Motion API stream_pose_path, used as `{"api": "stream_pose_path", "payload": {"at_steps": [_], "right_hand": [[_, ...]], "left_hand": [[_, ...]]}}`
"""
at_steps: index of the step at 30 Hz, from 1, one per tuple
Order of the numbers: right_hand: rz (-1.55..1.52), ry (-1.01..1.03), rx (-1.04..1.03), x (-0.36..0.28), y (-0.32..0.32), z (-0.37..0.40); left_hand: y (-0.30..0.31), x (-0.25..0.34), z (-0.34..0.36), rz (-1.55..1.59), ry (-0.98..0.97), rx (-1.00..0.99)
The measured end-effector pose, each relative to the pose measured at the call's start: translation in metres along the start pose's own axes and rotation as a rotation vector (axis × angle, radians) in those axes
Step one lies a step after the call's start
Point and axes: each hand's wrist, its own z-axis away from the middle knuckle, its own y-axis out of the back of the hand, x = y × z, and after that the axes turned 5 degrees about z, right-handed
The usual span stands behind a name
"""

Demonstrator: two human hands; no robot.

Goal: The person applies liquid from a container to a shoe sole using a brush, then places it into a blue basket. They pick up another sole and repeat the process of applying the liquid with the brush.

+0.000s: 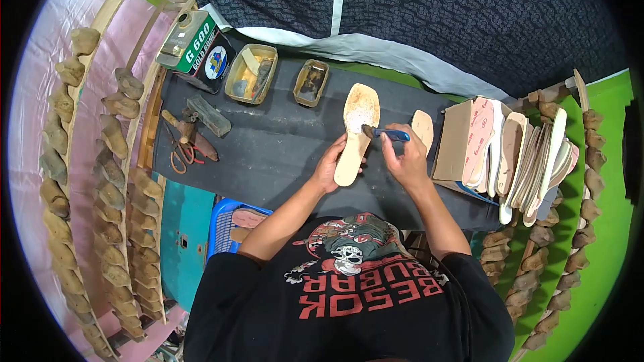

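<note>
My left hand (330,165) holds a pale shoe sole (349,161) by its lower, narrower part, above the dark tabletop (268,137). The sole's wide upper end carries a whitish, speckled patch. Between the fingers of my right hand (408,159) is a blue-handled brush (394,135), its dark tip against the sole near the middle. Another pale sole (421,131) lies on the table just beyond my right hand, partly hidden by it.
At the back left stand a glue can (201,50), a yellowish tray (251,74) and a smaller tray (311,83). Scissors (180,154) and other tools lie at the left. A box (463,137) and stacked soles (530,161) sit at the right; racks of shoe lasts flank both sides.
</note>
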Motion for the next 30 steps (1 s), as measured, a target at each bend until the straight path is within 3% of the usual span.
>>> {"api": "stream_pose_path", "payload": {"at_steps": [8, 15, 22, 30], "right_hand": [[-0.049, 0.094, -0.110, -0.014, -0.006, 0.017], [0.024, 0.043, 0.020, 0.001, -0.001, 0.001], [-0.052, 0.111, -0.093, -0.019, -0.013, 0.015], [-0.004, 0.061, -0.013, -0.006, -0.008, -0.003]], "left_hand": [[-0.003, 0.001, -0.003, 0.032, -0.036, 0.038], [0.001, -0.001, -0.002, -0.012, -0.018, -0.012], [0.003, -0.005, -0.003, 0.073, -0.071, 0.131], [0.006, -0.001, 0.001, 0.003, -0.047, 0.023]]}}
